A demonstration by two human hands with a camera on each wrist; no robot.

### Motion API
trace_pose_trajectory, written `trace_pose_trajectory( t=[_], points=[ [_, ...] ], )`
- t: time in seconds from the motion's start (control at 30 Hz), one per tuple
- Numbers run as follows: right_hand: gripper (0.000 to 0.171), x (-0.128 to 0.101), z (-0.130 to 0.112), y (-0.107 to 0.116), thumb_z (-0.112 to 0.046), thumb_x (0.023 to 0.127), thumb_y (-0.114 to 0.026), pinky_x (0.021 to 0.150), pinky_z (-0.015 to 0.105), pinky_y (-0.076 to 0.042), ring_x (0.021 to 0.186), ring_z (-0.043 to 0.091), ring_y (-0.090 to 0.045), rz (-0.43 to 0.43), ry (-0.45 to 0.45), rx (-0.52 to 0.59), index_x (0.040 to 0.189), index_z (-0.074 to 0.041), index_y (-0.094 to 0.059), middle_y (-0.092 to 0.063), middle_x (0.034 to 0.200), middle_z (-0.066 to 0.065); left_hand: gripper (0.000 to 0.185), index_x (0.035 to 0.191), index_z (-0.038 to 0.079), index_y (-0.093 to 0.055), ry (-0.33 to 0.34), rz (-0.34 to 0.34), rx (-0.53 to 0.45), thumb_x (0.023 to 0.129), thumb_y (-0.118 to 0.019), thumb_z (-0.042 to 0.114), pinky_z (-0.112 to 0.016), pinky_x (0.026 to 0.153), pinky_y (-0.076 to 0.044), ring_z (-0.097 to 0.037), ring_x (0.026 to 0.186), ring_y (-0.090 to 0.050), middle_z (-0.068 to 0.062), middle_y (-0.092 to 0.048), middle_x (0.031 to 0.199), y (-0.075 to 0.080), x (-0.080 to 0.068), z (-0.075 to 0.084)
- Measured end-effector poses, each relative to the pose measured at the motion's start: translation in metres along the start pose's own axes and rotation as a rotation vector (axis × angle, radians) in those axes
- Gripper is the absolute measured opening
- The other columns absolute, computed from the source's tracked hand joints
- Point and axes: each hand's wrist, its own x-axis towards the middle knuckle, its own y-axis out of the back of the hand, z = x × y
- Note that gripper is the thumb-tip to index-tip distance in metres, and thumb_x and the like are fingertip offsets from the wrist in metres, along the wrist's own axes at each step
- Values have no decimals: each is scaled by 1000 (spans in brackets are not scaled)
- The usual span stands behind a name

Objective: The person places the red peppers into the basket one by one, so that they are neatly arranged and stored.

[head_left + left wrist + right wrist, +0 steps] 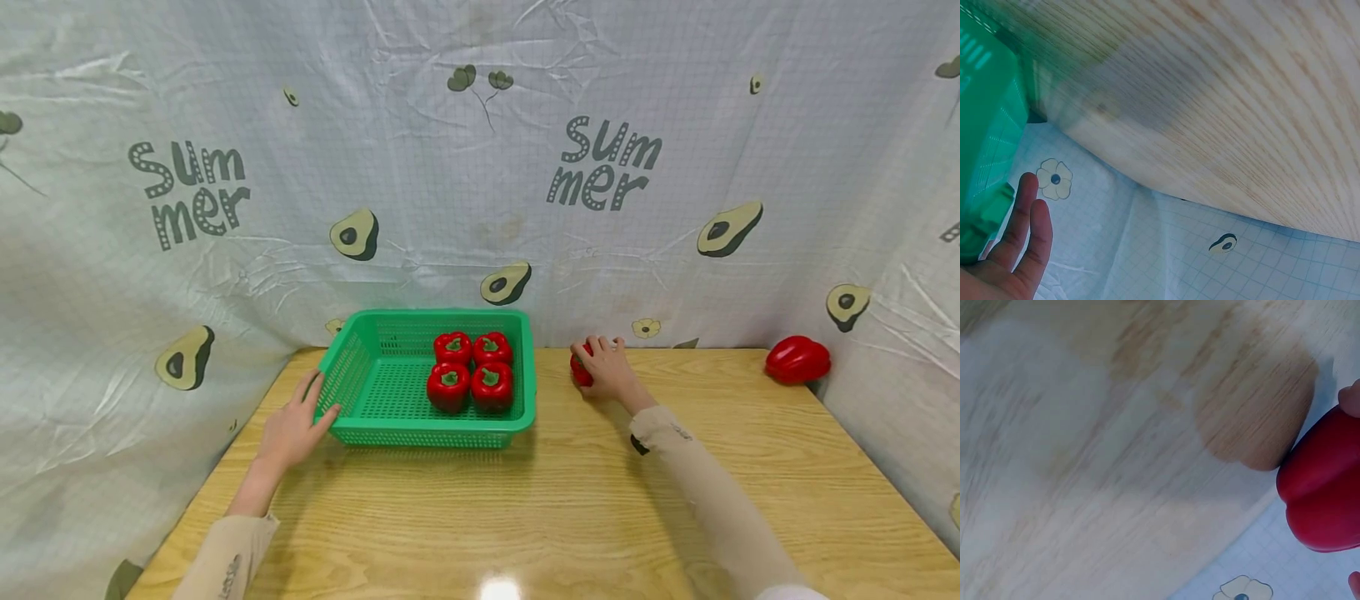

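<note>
Head view: a red pepper (pixel 580 370) is seen grasped under the curled fingers of the right hand (pixel 609 368) right of centre, just right of the green basket (pixel 525 408), whose left wall is touched by the flat, released left hand (pixel 295 427).

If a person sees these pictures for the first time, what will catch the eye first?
First the green basket near the back of the wooden table, with four red peppers packed in its right half. The left hand touches its left wall, while the right hand grips a fifth red pepper just right of it. Another pepper lies in the far right corner.
</note>
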Motion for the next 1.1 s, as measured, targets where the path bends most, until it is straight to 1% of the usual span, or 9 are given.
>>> trace_pose_trajectory(
  t=[0.23, 0.33, 0.47, 0.6, 0.7, 0.87, 1.1],
  points=[
    [64, -3, 0, 7, -43, 70, -67, 79, 54, -30, 94, 36, -43, 26, 6, -5, 121, -13, -44, -47, 104, 19, 63, 138, -4, -26, -8, 7, 0, 93, -41, 38, -26, 37, -27, -11, 38, -33, -21, -26, 140, 0, 1, -1],
    [63, -3, -1, 11, -42, 70, -68, 79, 54, -30, 93, 37, -43, 64, 12, 10, 121, -14, -45, -48, 103, 20, 63, 138, -3, -26, -4, 3, 0, 93, -41, 38, -26, 37, -27, -11, 39, -33, -21, -26, 141, 0, 1, -1],
    [61, -3, -4, 18, -39, 68, -72, 77, 56, -31, 91, 39, -44, 126, 36, 55, 119, -15, -48, -49, 101, 21, 63, 138, -3, -26, 1, -3, 7, 93, -41, 39, -26, 38, -26, -12, 38, -33, -21, -25, 141, 0, 0, -1],
    [57, -4, -5, 23, -38, 66, -74, 75, 56, -32, 90, 39, -45, 187, 65, 69, 116, -18, -53, -48, 100, 21, 63, 138, -3, -27, -6, 2, 7, 93, -42, 38, -26, 37, -26, -11, 38, -32, -21, -26, 141, -1, 0, -1],
    [54, -3, -7, 27, -39, 68, -73, 75, 55, -33, 89, 38, -45, 212, 75, 58, 115, -20, -56, -49, 100, 21, 63, 138, -3, -27, -8, 7, 4, 93, -42, 37, -26, 37, -26, -11, 38, -32, -21, -26, 141, 0, 0, -1],
    [52, 0, -10, 38, -44, 71, -68, 76, 55, -34, 90, 37, -47, 246, 85, 50, 117, -22, -57, -50, 102, 21, 63, 138, -3, -26, -4, 7, 5, 93, -42, 38, -26, 38, -27, -11, 39, -34, -21, -26, 141, 0, 1, -1],
    [54, 6, -17, 57, -41, 69, -71, 75, 56, -34, 89, 36, -47, 314, 103, 107, 118, -21, -57, -51, 104, 21, 63, 138, -3, -26, 0, 3, 5, 93, -42, 37, -26, 38, -27, -12, 40, -35, -21, -25, 141, 0, 0, -1]
  ],
)
